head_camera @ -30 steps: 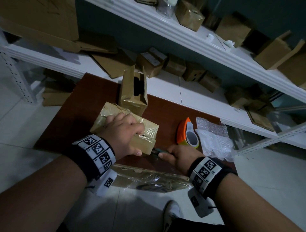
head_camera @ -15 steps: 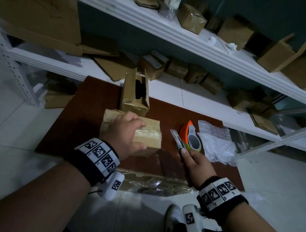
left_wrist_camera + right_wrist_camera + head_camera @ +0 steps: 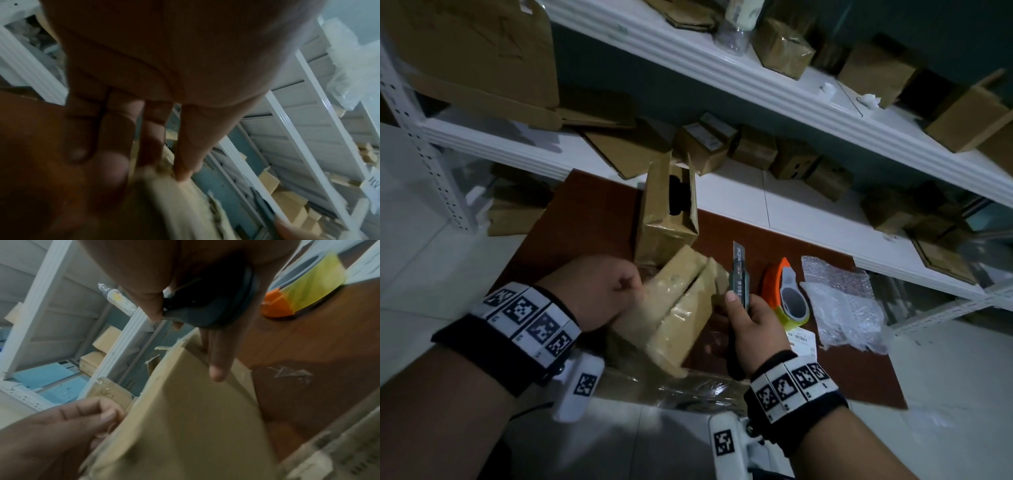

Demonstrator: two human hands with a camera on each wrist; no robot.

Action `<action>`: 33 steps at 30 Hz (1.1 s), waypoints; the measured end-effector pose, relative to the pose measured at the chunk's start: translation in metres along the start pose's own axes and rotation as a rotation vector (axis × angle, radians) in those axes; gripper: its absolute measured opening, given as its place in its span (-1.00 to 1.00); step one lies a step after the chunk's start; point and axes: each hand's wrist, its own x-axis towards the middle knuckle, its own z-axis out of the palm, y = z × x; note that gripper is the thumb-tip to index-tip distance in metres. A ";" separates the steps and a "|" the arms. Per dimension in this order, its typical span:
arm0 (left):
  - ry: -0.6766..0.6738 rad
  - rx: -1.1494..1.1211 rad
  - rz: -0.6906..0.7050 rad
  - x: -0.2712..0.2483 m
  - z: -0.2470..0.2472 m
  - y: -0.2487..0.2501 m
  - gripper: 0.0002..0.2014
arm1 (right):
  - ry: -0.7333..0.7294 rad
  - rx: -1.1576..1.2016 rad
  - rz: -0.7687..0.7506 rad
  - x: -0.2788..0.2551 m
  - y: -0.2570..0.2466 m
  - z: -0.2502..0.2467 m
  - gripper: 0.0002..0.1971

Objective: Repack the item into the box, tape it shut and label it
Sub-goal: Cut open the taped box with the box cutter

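My left hand point(image 3: 631, 291) grips a small taped cardboard box point(image 3: 681, 308) and holds it tilted over the brown table point(image 3: 859, 370). In the left wrist view its fingers point(image 3: 185, 162) press on the box's point(image 3: 185, 203) edge. Next to the box's right side, my right hand point(image 3: 739, 303) holds a utility knife point(image 3: 739, 267) with the blade up. In the right wrist view the knife handle point(image 3: 205, 311) sits in the palm and one finger point(image 3: 218, 366) touches the box point(image 3: 185, 410). Behind stands an open box point(image 3: 666, 219) with a dark item point(image 3: 674, 197) inside.
An orange tape dispenser point(image 3: 784, 294) lies right of the knife, with a printed label point(image 3: 801, 337) and bubble wrap point(image 3: 842, 301) beside it. A clear plastic strip point(image 3: 688, 387) lies along the table's front edge. White shelves point(image 3: 756, 89) behind carry several cardboard boxes.
The left hand has lifted and turned the taped box from lying flat to tilted on end. The right hand has raised the knife and brought it close to the box's right side.
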 end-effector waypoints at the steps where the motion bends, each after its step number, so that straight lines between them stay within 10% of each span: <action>1: -0.069 -0.054 -0.019 -0.004 0.002 0.003 -0.92 | 0.008 -0.047 -0.039 -0.001 -0.002 0.000 -0.81; 10: 0.075 0.405 0.293 -0.007 0.029 0.008 -0.22 | -0.014 -0.044 -0.101 0.003 -0.019 0.018 -0.73; 18: 0.288 0.412 0.075 -0.004 0.022 0.016 -0.56 | 0.068 -0.355 -0.352 -0.001 -0.024 -0.019 -0.69; 33: 0.278 0.368 0.354 0.022 0.042 -0.001 -0.58 | -0.149 -0.825 -0.414 -0.026 0.012 -0.064 -0.57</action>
